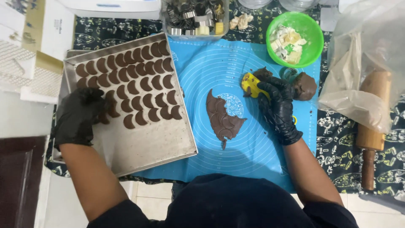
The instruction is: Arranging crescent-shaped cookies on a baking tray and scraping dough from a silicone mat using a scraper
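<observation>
The rolled chocolate dough sheet point(223, 116) lies on the blue baking mat point(253, 147) at the middle of the surface. Its long axis runs far to near, tapering to a thin tail at the near end, and its right edge is scalloped with crescent bites.

The right hand point(278, 107), in a black glove, rests on the mat just right of the sheet. Its fingers are curled around a yellow cutter point(252, 84), which tilts up and to the left. A lump of dough point(304, 85) sits just beyond the hand on the right.

The left hand point(80, 116), also gloved, lies on the left part of the metal baking tray point(143, 152). Its fingers are bent over one or two pieces, and I cannot tell whether it grips any.

The tray holds rows of brown crescent cookies point(135, 86) filling its far half; the near half is bare metal.

Far right, a green bowl point(314, 48) holds pale scraps. A clear tub of metal cutters point(196, 17) is cut off at the far edge. A wooden rolling pin point(373, 126) lies half under a plastic bag point(363, 63).
</observation>
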